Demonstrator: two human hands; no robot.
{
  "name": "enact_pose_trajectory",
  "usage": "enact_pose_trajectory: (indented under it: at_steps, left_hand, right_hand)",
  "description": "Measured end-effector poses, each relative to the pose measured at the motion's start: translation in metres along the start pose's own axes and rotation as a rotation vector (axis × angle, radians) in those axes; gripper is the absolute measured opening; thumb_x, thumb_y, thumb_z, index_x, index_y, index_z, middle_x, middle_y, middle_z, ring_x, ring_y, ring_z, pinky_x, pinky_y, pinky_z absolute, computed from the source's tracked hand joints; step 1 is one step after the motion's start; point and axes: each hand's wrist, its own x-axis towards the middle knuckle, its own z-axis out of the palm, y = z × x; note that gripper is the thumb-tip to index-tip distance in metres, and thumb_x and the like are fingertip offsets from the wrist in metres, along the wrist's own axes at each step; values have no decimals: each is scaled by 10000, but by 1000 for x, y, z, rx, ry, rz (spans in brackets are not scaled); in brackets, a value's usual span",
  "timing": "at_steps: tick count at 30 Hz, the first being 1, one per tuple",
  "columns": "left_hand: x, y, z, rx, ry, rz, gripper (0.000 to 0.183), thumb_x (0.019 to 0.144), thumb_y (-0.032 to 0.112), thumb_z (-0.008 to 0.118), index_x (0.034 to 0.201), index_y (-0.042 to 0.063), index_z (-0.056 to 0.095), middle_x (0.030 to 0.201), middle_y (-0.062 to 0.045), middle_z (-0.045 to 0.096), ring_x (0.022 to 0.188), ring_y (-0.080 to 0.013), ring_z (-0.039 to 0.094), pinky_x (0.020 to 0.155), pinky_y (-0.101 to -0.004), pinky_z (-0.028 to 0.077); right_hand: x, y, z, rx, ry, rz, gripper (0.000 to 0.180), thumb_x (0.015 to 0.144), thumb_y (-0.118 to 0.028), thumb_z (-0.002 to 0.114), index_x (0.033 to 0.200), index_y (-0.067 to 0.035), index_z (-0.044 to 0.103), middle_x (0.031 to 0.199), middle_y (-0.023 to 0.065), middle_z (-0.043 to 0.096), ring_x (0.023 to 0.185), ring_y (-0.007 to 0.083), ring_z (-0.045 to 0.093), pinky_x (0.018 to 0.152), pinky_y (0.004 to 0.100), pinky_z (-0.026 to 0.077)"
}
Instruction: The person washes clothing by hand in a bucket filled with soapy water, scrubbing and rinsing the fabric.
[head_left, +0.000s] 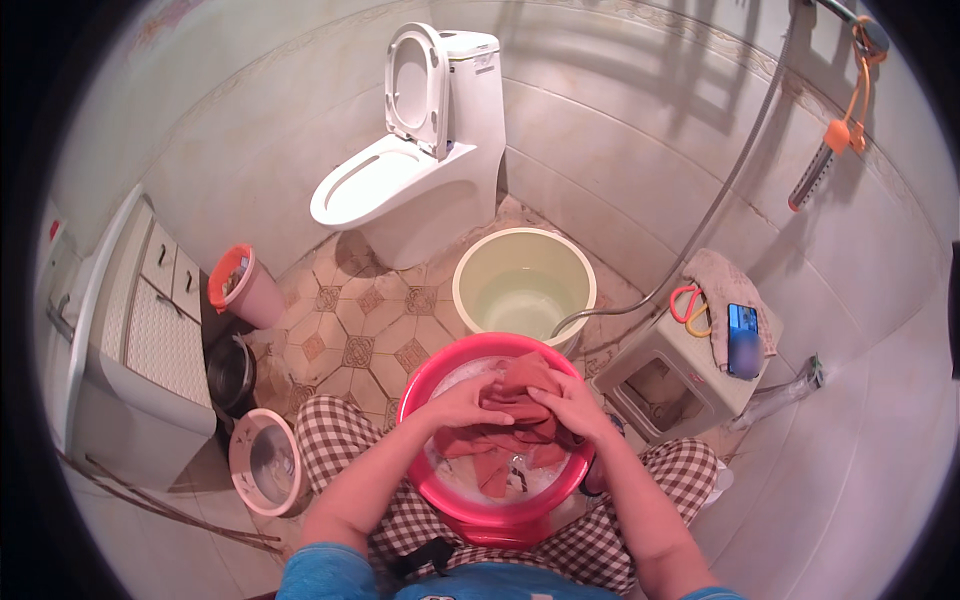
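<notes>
A pink plastic basin (420, 480) of sudsy water stands between my knees. Over it, a wet reddish-brown cloth (517, 427) is bunched between my two hands, its lower part lying in the suds. My left hand (472, 401) grips the cloth from the left side, thumb on top. On the right side my right hand (570, 401) has its fingers closed on the upper folds. Some pale and dark fabric shows in the water beneath. Just behind the basin is a pale green tub (525, 281) of water, with a metal shower hose (637, 306) running into it.
A plastic stool (645, 360) at the right carries a towel (727, 281), a phone (742, 330) and scissors (694, 307). A toilet (420, 187) stands behind. To the left are a pink bin (259, 296), a dark basin (229, 367), a small pink basin (235, 457) and a cabinet (161, 337).
</notes>
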Motion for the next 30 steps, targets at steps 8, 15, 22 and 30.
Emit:
enact_pose_trajectory:
  at_steps: [8, 15, 22, 30]
  left_hand:
    - [-18, -30, -3, 659, 23, 11, 984, 593, 397, 882, 1397, 115, 391, 1286, -204, 546, 1212, -369, 511, 1012, -435, 420]
    - [-30, 7, -38, 653, 268, -93, 462, 561, 173, 828, 943, 27, 614, 874, -154, 668, 843, -299, 655, 768, -388, 521]
    - [-63, 54, -47, -131, 239, 74, 362, 663, -18, 667, 1014, 25, 587, 852, -63, 645, 790, -144, 626, 652, -301, 522]
    - [-25, 4, -19, 370, 826, 142, 312, 834, 60, 628, 1134, 11, 556, 1008, -68, 624, 872, -95, 620, 731, -268, 528]
  right_hand:
    - [-27, -31, -9, 388, -41, 73, 405, 870, -103, 682, 1240, 0, 553, 1149, 60, 635, 1042, 132, 594, 908, 284, 477]
    - [-34, -44, -18, 232, 222, 200, 286, 873, -122, 668, 1118, -7, 575, 1023, 59, 636, 915, 135, 608, 829, 285, 502]
    - [-34, -32, -28, 449, 226, 148, 344, 868, -38, 529, 1209, 1, 507, 1060, 88, 620, 942, 174, 614, 868, 307, 510]
    - [-22, 19, -20, 116, 12, 352, 420, 884, 27, 487, 1301, -14, 501, 1095, 66, 592, 1027, 131, 557, 885, 250, 455]
